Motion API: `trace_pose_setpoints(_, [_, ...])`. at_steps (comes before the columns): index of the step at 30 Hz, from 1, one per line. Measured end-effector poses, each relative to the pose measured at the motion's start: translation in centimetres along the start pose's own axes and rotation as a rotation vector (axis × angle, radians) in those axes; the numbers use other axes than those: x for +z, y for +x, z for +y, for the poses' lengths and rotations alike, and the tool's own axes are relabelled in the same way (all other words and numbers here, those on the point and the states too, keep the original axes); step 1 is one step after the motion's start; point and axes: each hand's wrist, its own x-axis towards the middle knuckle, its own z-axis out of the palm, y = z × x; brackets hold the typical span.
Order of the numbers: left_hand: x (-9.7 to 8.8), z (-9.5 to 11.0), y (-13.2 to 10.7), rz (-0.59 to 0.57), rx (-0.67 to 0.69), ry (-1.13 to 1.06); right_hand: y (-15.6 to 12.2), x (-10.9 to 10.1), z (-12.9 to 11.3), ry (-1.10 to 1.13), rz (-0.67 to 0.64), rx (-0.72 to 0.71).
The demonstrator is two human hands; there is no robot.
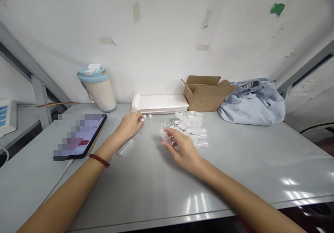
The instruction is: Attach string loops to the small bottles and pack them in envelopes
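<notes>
My right hand [184, 147] has its thumb and fingers closed round a small translucent plastic bottle [164, 135], held just left of a pile of similar bottles [199, 132] with thin tips. Farther left, my left hand [130, 124] reaches to the small white caps [149, 116] on the table. One white cap [142, 119] shows at its fingertips, which look pinched on it. A single clear bottle with a thin bent tip [125, 148] lies on its side near my left wrist, which wears a dark red bracelet [99, 160].
A stack of white padded envelopes [161, 102] and an opened cardboard box [208, 97] stand by the wall, with a blue cloth bag [253, 104] to their right. At left are a tumbler [100, 90] and a tablet [88, 135] on a white cable [58, 180].
</notes>
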Motion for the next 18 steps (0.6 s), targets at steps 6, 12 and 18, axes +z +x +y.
trace_pose_setpoints(6, [-0.8, -0.1, -1.0, -0.043, 0.032, -0.097, 0.0, -0.2, -0.1, -0.008, 0.0, 0.0])
trace_pose_setpoints(12, [-1.5, 0.5, -2.1, -0.069, 0.053, -0.136, -0.2, -0.1, -0.1, -0.04, -0.003, -0.024])
trace_pose_setpoints(18, [-3.9, 3.8, -4.2, -0.215, -0.056, -0.673, 0.0, -0.1, 0.2, -0.077, 0.029, -0.057])
